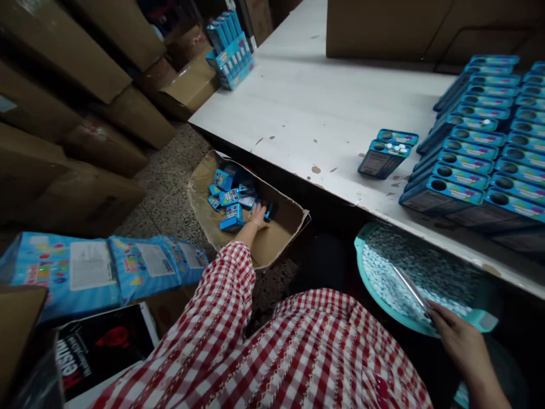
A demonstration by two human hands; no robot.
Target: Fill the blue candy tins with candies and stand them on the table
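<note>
My left hand [258, 216] reaches down into an open cardboard box [281, 233] on the floor. Its fingers are curled over a small blue box [268, 212], among several other blue boxes [230, 196] lying loose there. On the right, my right hand [457, 335] is closed round the end of a long, narrow silver metal tool [409, 288]. The tool's far end rests over small white pellets [383, 255], which fill a turquoise basin [361, 255] partly under the table edge.
On the white table [298, 108] stand rows of blue boxes [464, 165], a pair of them apart [385, 153] with white pellets on top, and a blue display carton [232, 57]. Large cartons [55, 51] are stacked left. Blue printed packs [85, 272] lie nearer me.
</note>
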